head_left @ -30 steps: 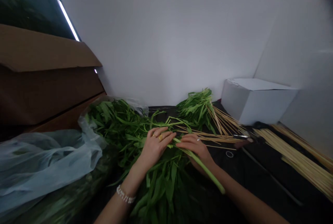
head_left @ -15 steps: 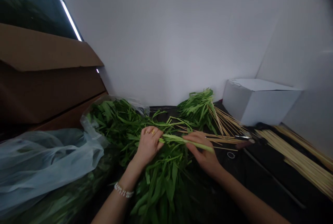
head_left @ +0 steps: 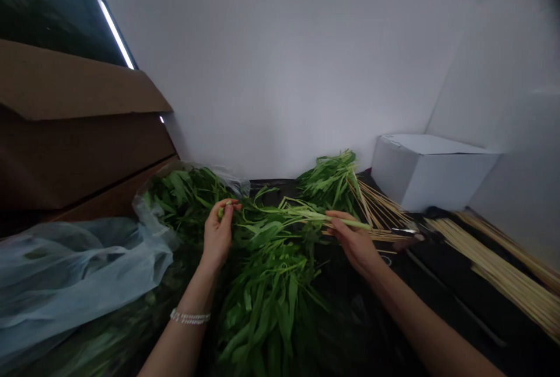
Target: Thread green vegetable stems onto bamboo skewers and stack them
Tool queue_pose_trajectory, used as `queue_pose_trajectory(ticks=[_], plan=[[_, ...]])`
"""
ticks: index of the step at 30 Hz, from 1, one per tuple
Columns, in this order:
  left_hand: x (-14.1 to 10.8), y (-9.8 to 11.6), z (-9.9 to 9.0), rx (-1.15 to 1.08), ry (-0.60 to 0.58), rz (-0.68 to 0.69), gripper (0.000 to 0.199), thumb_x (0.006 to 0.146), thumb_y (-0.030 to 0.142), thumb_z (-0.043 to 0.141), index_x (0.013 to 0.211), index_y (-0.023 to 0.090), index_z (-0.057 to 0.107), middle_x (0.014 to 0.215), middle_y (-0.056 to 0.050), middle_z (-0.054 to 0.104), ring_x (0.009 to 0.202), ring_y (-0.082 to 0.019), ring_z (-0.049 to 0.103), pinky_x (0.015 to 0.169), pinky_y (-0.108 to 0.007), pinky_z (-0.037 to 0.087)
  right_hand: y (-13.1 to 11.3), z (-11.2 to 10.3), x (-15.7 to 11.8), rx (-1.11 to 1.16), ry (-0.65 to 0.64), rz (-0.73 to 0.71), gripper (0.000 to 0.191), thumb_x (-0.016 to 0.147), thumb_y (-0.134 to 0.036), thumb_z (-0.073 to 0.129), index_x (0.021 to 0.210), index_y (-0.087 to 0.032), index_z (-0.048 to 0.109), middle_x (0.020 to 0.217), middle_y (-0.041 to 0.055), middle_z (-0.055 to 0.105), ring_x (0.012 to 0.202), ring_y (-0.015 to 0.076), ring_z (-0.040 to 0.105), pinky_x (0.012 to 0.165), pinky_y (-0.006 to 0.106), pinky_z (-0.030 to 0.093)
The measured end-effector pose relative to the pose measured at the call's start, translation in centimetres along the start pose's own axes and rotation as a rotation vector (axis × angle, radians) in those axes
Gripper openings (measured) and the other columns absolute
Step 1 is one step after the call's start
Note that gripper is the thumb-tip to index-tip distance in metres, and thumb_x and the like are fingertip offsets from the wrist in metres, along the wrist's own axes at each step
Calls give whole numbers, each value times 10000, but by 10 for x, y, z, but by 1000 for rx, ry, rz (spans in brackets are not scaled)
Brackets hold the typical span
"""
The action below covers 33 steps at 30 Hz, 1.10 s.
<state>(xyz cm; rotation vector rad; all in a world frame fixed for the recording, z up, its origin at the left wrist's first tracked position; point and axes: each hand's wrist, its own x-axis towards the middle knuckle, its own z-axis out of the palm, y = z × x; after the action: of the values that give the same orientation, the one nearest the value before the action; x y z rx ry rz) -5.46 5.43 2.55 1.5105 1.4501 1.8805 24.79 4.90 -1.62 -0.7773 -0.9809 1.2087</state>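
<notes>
Between the fingers and thumb of my right hand (head_left: 352,240) is the thick pale end of a green stalk (head_left: 306,213), which points left with its leafy part toward the middle. My left hand (head_left: 219,231) is closed near the bagged greens, with a small green piece (head_left: 221,212) showing at its fingertips. Long leafy greens (head_left: 273,301) lie in a heap below and between both hands. Behind my right hand rests a leafy bunch (head_left: 332,181) with thin sticks (head_left: 378,205) fanning out to the right.
Clear plastic bags (head_left: 109,266) with greens lie at the left, below a cardboard box (head_left: 79,85). A white box (head_left: 433,175) stands at the back right. Bundles of sticks (head_left: 503,272) and a metal-bladed tool (head_left: 405,231) lie on the right.
My left hand has let go of the stalk and moved left and slightly up. My right hand has moved slightly right and up with the stalk.
</notes>
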Motion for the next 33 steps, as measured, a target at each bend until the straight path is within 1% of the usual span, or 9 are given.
queue_pose_trajectory(ticks=[4, 9, 11, 14, 17, 19, 24, 28, 33], plan=[[-7, 6, 6, 67, -16, 60, 351, 894, 486, 512, 1052, 195, 628, 675, 24, 594, 684, -151, 587, 729, -267, 454, 6, 0, -1, -28, -19, -42, 350, 682, -448, 809, 967, -252, 753, 952, 38, 734, 853, 199, 641, 767, 336, 522], [-15, 13, 8, 217, 51, 142, 259, 824, 391, 640, 999, 200, 649, 803, 8, 619, 680, -129, 558, 664, -242, 451, 3, 3, -6, -241, -76, -142, 308, 758, -426, 746, 1021, -267, 752, 968, 39, 748, 845, 213, 667, 799, 368, 537], [-22, 18, 11, 281, -39, 228, 210, 823, 354, 656, 969, 203, 671, 808, -1, 642, 699, -137, 578, 689, -258, 461, -3, 6, -11, -348, -109, -192, 282, 777, -410, 725, 1020, -269, 755, 962, 38, 755, 863, 223, 680, 832, 382, 535], [-32, 23, 19, 380, -254, 468, 172, 897, 306, 579, 960, 215, 710, 855, -36, 686, 812, -172, 610, 782, -314, 469, -9, 15, -20, -433, -148, -297, 221, 800, -360, 701, 996, -277, 762, 1010, 34, 757, 959, 230, 682, 894, 380, 522], [-40, 24, 28, 494, -425, 700, 270, 912, 245, 565, 1161, 250, 670, 1095, -63, 704, 1050, -213, 577, 923, -384, 429, -9, 23, -28, -479, -225, -365, 191, 824, -316, 678, 991, -277, 763, 1018, 36, 755, 958, 218, 685, 884, 362, 529], [-44, 22, 31, 555, -530, 772, 368, 908, 209, 568, 1270, 259, 602, 1209, -64, 679, 1175, -230, 525, 974, -412, 389, -7, 27, -32, -496, -269, -395, 181, 834, -301, 669, 985, -273, 764, 991, 40, 756, 925, 211, 686, 862, 354, 535], [-48, 16, 35, 633, -665, 751, 341, 911, 164, 541, 1241, 227, 600, 1102, -65, 704, 1121, -226, 546, 942, -405, 372, -4, 28, -33, -489, -305, -405, 179, 841, -291, 663, 988, -270, 761, 985, 39, 751, 935, 205, 676, 871, 354, 527], [-46, 15, 34, 671, -644, 731, 251, 870, 154, 564, 1107, 199, 630, 1022, -71, 686, 1051, -233, 541, 902, -391, 382, -8, 23, -27, -479, -254, -375, 204, 802, -303, 697, 990, -258, 761, 1018, 45, 747, 990, 220, 668, 910, 368, 510], [-45, 16, 34, 729, -592, 749, 147, 811, 136, 530, 908, 187, 628, 849, -54, 648, 960, -240, 535, 865, -394, 381, -10, 23, -28, -496, -209, -266, 184, 770, -311, 716, 938, -261, 776, 936, 32, 768, 880, 221, 700, 822, 353, 536]])
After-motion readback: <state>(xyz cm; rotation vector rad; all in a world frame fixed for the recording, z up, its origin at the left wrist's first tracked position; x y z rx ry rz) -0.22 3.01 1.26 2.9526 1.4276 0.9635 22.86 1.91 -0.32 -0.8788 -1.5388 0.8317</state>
